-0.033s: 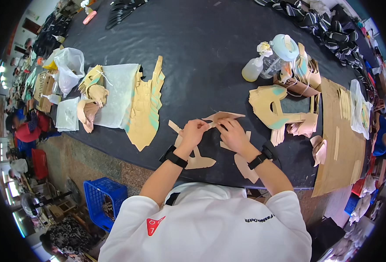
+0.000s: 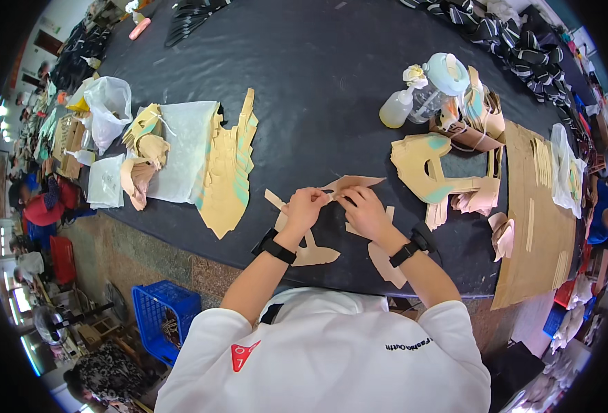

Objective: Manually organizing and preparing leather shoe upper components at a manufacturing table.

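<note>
Close together over the near part of the black table, both of my hands are closed on a pale tan cut piece point(image 2: 356, 182) that looks like leather or a similar sheet. My left hand point(image 2: 305, 208) pinches the piece's left end between thumb and fingertips. Beside it, my right hand point(image 2: 369, 212) grips the near edge with bent fingers. The fingertips hide part of that edge. Another tan cut piece point(image 2: 316, 257) with narrow arms lies partly under my left hand and wrist. Further tan pieces point(image 2: 381, 260) lie beneath my right wrist.
To the left lies a fanned stack of yellowish pieces point(image 2: 225, 172) beside a white sheet. On the right stand another stack point(image 2: 420, 160), a squeeze bottle point(image 2: 396, 109), a clear jug point(image 2: 447, 74) and a cardboard sheet point(image 2: 524, 227). A blue crate point(image 2: 166, 292) sits on the floor at left.
</note>
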Action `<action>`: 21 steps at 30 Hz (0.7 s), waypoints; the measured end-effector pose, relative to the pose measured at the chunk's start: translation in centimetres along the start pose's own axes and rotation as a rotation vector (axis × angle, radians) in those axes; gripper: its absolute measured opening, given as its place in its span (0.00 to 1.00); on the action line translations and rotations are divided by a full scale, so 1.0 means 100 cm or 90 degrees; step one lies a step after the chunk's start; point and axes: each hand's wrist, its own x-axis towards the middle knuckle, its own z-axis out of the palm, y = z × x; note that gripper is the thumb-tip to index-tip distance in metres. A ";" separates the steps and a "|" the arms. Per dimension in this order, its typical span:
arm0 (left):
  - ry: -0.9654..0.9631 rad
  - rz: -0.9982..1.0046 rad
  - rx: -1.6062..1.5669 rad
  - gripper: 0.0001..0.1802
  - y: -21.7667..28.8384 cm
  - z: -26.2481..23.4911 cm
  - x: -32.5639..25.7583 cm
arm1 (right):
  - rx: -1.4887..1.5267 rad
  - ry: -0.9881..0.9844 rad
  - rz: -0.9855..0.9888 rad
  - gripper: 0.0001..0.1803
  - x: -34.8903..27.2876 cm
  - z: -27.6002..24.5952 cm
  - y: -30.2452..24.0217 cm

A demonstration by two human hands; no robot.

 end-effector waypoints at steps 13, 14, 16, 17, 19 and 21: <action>0.025 -0.101 0.332 0.09 0.029 0.006 0.003 | 0.012 -0.031 0.031 0.23 -0.011 0.013 0.006; 0.025 -0.102 0.333 0.09 0.026 0.006 0.004 | 0.028 -0.032 0.033 0.23 -0.011 0.013 0.006; 0.017 -0.099 0.326 0.09 0.017 0.006 0.008 | 0.045 -0.033 0.035 0.23 -0.010 0.013 0.006; 0.016 -0.100 0.327 0.09 0.014 0.006 0.009 | 0.031 -0.026 0.026 0.23 -0.009 0.010 0.004; 0.013 -0.096 0.306 0.08 0.007 0.006 0.011 | 0.018 -0.020 0.018 0.24 -0.008 0.009 0.003; 0.009 -0.087 0.333 0.08 0.018 0.006 0.009 | 0.019 -0.015 0.019 0.25 -0.009 0.010 0.006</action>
